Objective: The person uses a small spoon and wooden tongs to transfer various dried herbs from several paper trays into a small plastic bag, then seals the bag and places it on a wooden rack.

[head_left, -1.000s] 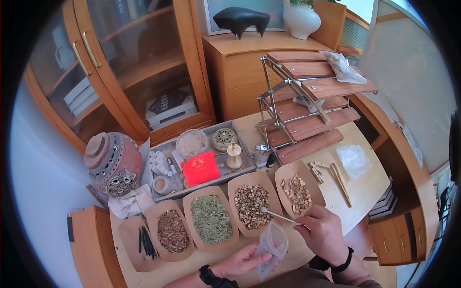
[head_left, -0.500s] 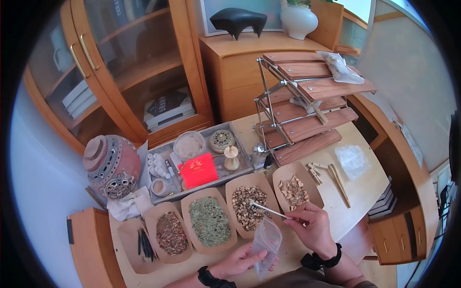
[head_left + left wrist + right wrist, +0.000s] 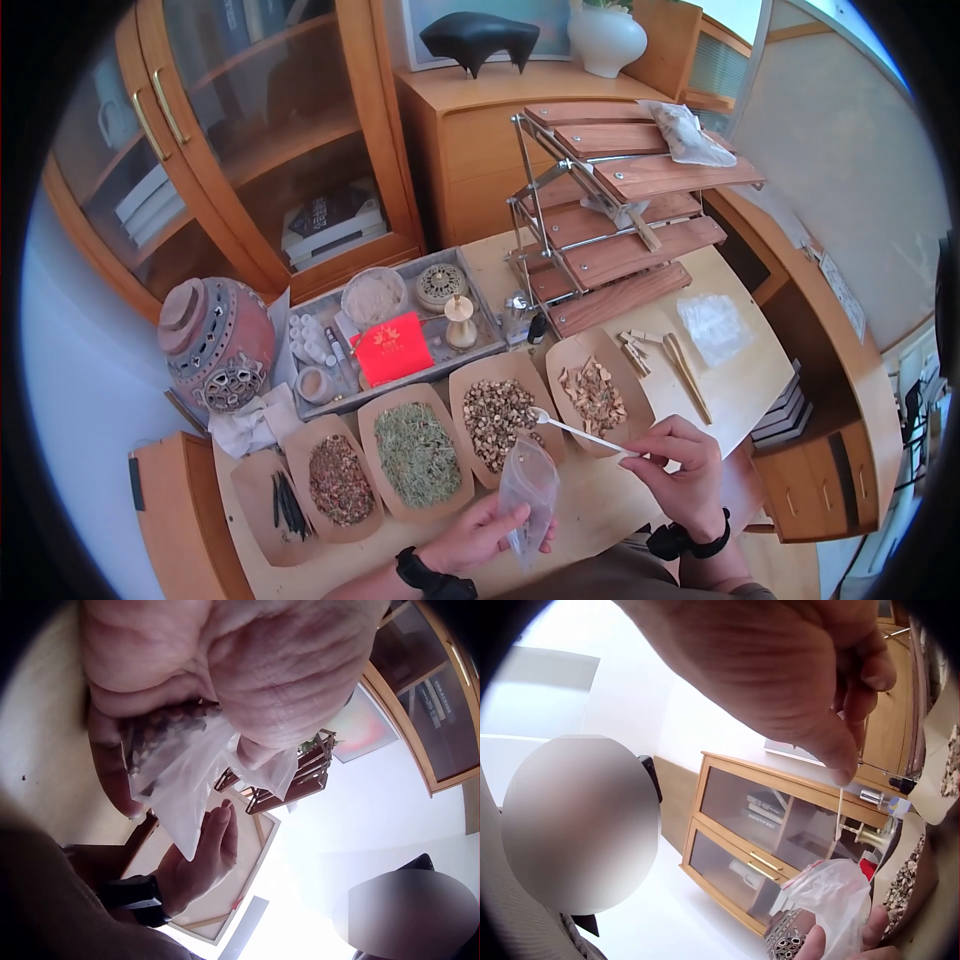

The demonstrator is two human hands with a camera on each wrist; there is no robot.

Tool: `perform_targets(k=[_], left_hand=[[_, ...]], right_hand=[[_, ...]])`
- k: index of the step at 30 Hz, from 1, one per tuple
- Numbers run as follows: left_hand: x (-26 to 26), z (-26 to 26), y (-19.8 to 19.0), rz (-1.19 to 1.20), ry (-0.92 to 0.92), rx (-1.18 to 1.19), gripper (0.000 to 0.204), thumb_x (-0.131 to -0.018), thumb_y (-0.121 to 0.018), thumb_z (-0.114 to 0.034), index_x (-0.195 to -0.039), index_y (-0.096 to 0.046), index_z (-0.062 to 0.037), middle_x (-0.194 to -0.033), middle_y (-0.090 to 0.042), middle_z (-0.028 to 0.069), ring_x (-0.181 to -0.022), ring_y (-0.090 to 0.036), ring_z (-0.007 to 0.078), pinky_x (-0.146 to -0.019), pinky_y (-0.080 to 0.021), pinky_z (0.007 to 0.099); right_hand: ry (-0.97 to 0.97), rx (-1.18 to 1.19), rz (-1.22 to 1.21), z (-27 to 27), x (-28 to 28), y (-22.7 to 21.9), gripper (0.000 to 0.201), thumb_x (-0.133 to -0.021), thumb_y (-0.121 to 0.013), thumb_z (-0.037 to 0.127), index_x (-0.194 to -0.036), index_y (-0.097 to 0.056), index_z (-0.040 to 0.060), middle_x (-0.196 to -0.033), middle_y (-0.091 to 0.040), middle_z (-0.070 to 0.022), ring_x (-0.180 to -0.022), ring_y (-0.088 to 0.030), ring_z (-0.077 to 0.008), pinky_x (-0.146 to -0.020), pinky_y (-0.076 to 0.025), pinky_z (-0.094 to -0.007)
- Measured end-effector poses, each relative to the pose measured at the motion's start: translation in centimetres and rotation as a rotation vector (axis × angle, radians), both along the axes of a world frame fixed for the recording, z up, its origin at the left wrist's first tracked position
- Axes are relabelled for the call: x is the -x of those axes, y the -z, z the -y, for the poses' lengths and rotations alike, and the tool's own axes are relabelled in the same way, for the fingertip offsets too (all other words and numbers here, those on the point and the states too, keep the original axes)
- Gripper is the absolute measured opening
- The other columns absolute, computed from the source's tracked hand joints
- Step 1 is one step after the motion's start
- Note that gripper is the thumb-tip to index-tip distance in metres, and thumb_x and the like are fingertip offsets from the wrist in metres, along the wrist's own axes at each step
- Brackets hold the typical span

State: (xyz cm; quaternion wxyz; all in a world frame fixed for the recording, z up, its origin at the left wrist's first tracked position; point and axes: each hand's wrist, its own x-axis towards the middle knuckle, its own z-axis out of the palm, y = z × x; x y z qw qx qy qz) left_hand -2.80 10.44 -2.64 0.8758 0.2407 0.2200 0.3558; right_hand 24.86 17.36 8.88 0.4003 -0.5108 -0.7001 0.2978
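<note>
In the head view my left hand [image 3: 485,530] holds a clear zip bag [image 3: 530,485] upright by its sides, mouth upward. Brown bits show through its plastic in the left wrist view. My right hand [image 3: 685,470] pinches the handle end of a thin white spoon [image 3: 590,437] between thumb and fingers. The spoon's small bowl hangs by the right rim of a paper tray of chopped brown-and-cream pieces [image 3: 497,420], above and right of the bag mouth. A paper tray of pale wood chips [image 3: 592,392] lies just beyond the spoon.
Leftward stand trays of green dried herb [image 3: 418,455], reddish crumbs [image 3: 345,480] and dark pods [image 3: 288,505]. Behind are a grey tray [image 3: 480,285] with a red packet [image 3: 392,348] and a brass vessel [image 3: 460,325]. A folding wooden rack [image 3: 620,220], tongs [image 3: 688,380] and plastic bags [image 3: 713,328] sit right.
The spoon's bowl has come out of the chopped pieces and shifted right to that tray's rim. My left hand keeps hold of the bag below. The head view has turned slightly.
</note>
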Motion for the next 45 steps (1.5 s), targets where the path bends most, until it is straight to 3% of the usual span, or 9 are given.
perform_targets(k=[5,7,11,16,19,25,31,38,45], left_hand=[[-0.3,-0.1,-0.7,0.029,-0.021,0.011,0.039,-0.117,-0.048,-0.028,-0.146,-0.050,-0.0020,-0.126,-0.069,0.0117,-0.117,-0.069,0.0228,-0.104,-0.057,0.0453],[-0.3,-0.1,-0.7,0.034,-0.023,0.001,0.039,-0.117,-0.048,-0.029,-0.145,-0.051,-0.0024,-0.126,-0.069,0.0114,-0.116,-0.069,0.0224,-0.103,-0.057,0.0447],[-0.2,0.0,-0.6,0.006,-0.011,-0.020,0.046,-0.115,-0.050,-0.032,-0.150,-0.048,-0.0025,-0.127,-0.067,0.0126,-0.119,-0.067,0.0244,-0.102,-0.057,0.0477],[-0.3,-0.1,-0.9,-0.021,0.015,-0.009,0.038,-0.116,-0.050,-0.029,-0.143,-0.053,-0.0025,-0.124,-0.070,0.0093,-0.113,-0.070,0.0205,-0.102,-0.057,0.0417],[0.0,-0.3,-0.3,-0.094,0.122,-0.147,0.044,-0.116,-0.050,-0.029,-0.151,-0.046,-0.0030,-0.128,-0.067,0.0116,-0.115,-0.069,0.0243,-0.103,-0.054,0.0436],[-0.3,-0.3,-1.2,-0.125,0.128,-0.250,0.048,-0.116,-0.049,-0.024,-0.158,-0.038,-0.0040,-0.128,-0.067,0.0113,-0.116,-0.069,0.0236,-0.104,-0.054,0.0425],[-0.2,-0.2,-1.5,-0.173,0.128,-0.238,0.047,-0.116,-0.050,-0.024,-0.156,-0.040,-0.0028,-0.128,-0.068,0.0112,-0.115,-0.069,0.0232,-0.104,-0.053,0.0421],[-0.2,-0.4,-1.9,-0.162,0.137,-0.209,0.046,-0.116,-0.050,-0.025,-0.155,-0.041,-0.0024,-0.127,-0.069,0.0113,-0.114,-0.070,0.0232,-0.104,-0.053,0.0413],[-0.2,-0.2,-0.9,-0.148,0.118,-0.182,0.047,-0.115,-0.052,-0.028,-0.153,-0.044,-0.0015,-0.126,-0.069,0.0112,-0.113,-0.070,0.0240,-0.104,-0.054,0.0425]], right_hand=[[-0.082,-0.125,0.128,1.2,-1.3,-1.6,0.024,-0.076,-0.091,0.000,-0.099,-0.084,0.0062,-0.086,-0.070,-0.0052,-0.071,-0.067,-0.0159,-0.058,-0.051,-0.0282],[-0.160,-0.337,0.307,1.2,-1.4,-1.8,0.027,-0.072,-0.092,0.000,-0.098,-0.084,0.0073,-0.084,-0.068,-0.0052,-0.072,-0.066,-0.0189,-0.057,-0.050,-0.0303],[-0.131,-0.346,0.297,1.4,-1.4,-1.8,0.028,-0.071,-0.091,-0.001,-0.097,-0.083,0.0073,-0.083,-0.068,-0.0057,-0.070,-0.065,-0.0199,-0.057,-0.049,-0.0310],[0.029,-0.248,0.218,1.1,-1.3,-0.6,0.024,-0.072,-0.091,0.000,-0.094,-0.082,0.0054,-0.083,-0.068,-0.0075,-0.071,-0.066,-0.0227,-0.060,-0.051,-0.0334],[0.021,-0.168,0.245,0.9,-0.6,-0.6,0.021,-0.074,-0.090,0.001,-0.093,-0.082,0.0045,-0.084,-0.069,-0.0085,-0.072,-0.067,-0.0255,-0.062,-0.053,-0.0352],[-0.061,-0.159,0.434,0.3,0.8,-1.1,0.017,-0.076,-0.088,0.007,-0.092,-0.081,0.0057,-0.084,-0.068,-0.0076,-0.076,-0.068,-0.0284,-0.065,-0.055,-0.0393],[-0.141,-0.192,0.546,-1.1,2.7,-0.1,0.014,-0.077,-0.086,0.011,-0.089,-0.080,0.0074,-0.085,-0.067,-0.0059,-0.080,-0.068,-0.0275,-0.068,-0.056,-0.0401],[-0.154,-0.212,0.424,-2.6,4.8,3.1,0.013,-0.079,-0.084,0.011,-0.091,-0.081,0.0066,-0.086,-0.070,-0.0073,-0.079,-0.070,-0.0290,-0.070,-0.057,-0.0408],[-0.077,-0.073,0.197,-2.4,4.3,4.0,0.017,-0.080,-0.087,0.008,-0.096,-0.083,0.0059,-0.088,-0.072,-0.0086,-0.072,-0.071,-0.0268,-0.064,-0.057,-0.0370]])
